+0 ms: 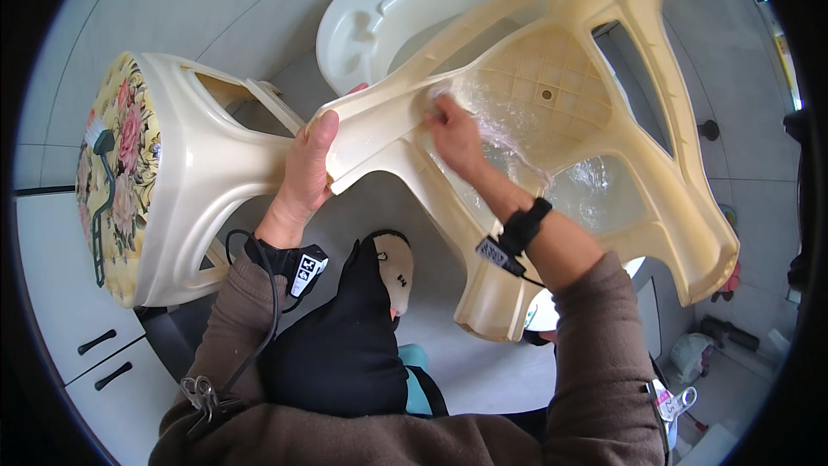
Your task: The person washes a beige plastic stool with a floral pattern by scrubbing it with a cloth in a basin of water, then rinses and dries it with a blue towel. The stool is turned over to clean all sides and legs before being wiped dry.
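A cream plastic stool [552, 78] is tipped over in front of me, its ribbed underside and hollow legs showing. My left hand [309, 160] grips the end of one leg, with the thumb along the near edge and a fingertip visible at the far edge. Inside that leg, close to where it meets the seat, my right hand [454, 134] is closed and pressed against the plastic. A whitish, wet-looking wad [438, 95] shows at its fingers; its kind is hard to make out. A thin pinkish strip [509, 142] trails below the hand.
Behind the stool stands a white bathtub-shaped basin [345, 22]. Water [595, 177] glints through the stool's openings. At left, a second cream stool [185, 207] has a flowered seat, with a green-handled brush [103, 181] against it. White cabinet doors [65, 259] and a slippered foot [395, 267] are below.
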Tool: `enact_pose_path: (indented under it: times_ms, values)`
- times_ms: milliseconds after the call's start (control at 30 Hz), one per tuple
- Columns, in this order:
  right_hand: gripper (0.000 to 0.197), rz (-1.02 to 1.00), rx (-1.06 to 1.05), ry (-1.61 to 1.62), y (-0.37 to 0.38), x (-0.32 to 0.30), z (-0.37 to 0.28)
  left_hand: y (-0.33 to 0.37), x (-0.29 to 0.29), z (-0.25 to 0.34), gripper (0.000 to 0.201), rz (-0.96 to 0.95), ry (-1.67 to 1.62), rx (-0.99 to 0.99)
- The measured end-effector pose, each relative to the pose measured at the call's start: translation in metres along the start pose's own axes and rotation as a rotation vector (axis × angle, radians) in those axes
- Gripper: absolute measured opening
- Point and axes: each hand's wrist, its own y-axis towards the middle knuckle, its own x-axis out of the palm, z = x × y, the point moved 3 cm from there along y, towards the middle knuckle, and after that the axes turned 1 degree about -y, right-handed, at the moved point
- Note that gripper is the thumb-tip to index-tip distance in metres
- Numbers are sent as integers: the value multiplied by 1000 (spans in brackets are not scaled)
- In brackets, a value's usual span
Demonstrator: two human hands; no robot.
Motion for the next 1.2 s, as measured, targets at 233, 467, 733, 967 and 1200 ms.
enact_pose_path:
  times_ms: [233,467,733,967,1200]
  values:
    - [16,-108,-377,92,-65,19,-39,-16,-11,-14,64,6,-2,-96]
    - [26,-62,-11,-220,50,10,78,-24,-7,-11,64,-59,156,-96]
    - [50,114,266,-246,94,6,132,-13,-21,-26,97,-113,172,21]
    - [32,-92,141,-149,1,20,13,3,-33,-33,104,-73,100,80]
    - [15,-91,-336,116,-92,39,-109,7,-26,-24,81,67,69,83]
